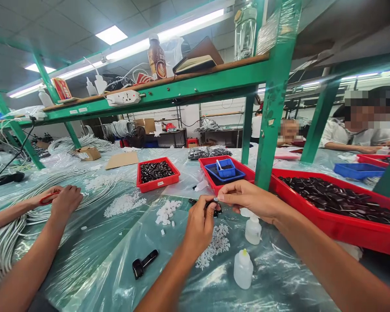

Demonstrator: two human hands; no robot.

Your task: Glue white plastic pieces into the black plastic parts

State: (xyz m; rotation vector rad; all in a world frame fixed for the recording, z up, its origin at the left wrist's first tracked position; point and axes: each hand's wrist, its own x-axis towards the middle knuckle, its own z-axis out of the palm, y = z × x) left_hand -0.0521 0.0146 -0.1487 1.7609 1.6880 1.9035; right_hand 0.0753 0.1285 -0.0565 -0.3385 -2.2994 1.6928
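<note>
My left hand [199, 225] is closed around a glossy black plastic part [217, 211], mostly hidden by the fingers. My right hand [251, 197] pinches a small pale piece [216, 199] against the top of that part; its exact kind is too small to tell. Below the hands lies a heap of tiny white plastic pieces [216, 247]. Two squeeze bottles, a nearer one [243, 271] with a yellowish tip and a farther one [253, 230], stand right of the heap. A similar black part [144, 263] with a long stem rests on the plastic-covered table, left of my left forearm.
Red trays of black parts stand behind [157, 185] and at right [341, 208]; another holds blue trays [225, 171]. A green post [269, 108] rises beyond my right hand. At left, a co-worker's hands [65, 201] hold an orange-handled tool beside coiled cables [6, 242].
</note>
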